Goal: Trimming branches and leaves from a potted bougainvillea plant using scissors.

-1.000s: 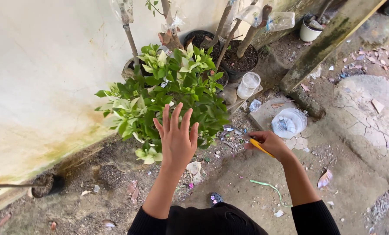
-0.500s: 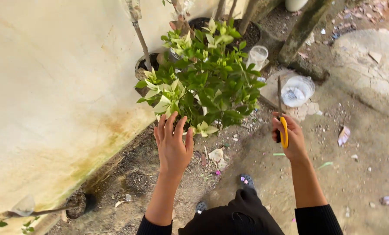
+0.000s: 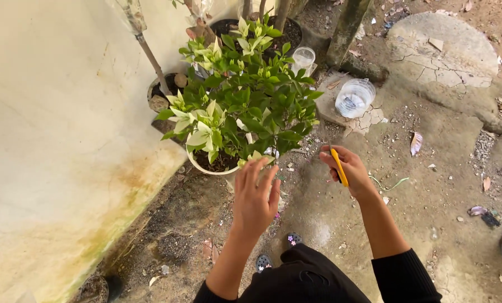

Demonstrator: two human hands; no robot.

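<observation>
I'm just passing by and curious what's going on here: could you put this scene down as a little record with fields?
Setting: outdoor dirt ground beside a stained pale wall
Left hand: open, fingers spread, just below the leaves, holding nothing
Right hand: closed around a yellow-handled tool
Main plant: leafy green shrub in a pale pot
Nearby: clear plastic cup, plastic container, dark pots with bare stems

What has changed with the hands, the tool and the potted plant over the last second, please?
The left hand, raised open against the foliage a second ago, has dropped to just below the white pot, fingers spread. The right hand has kept its grip on the yellow-handled tool, whose blade, sticking up half a second ago, no longer shows. The potted plant has not moved.
</observation>
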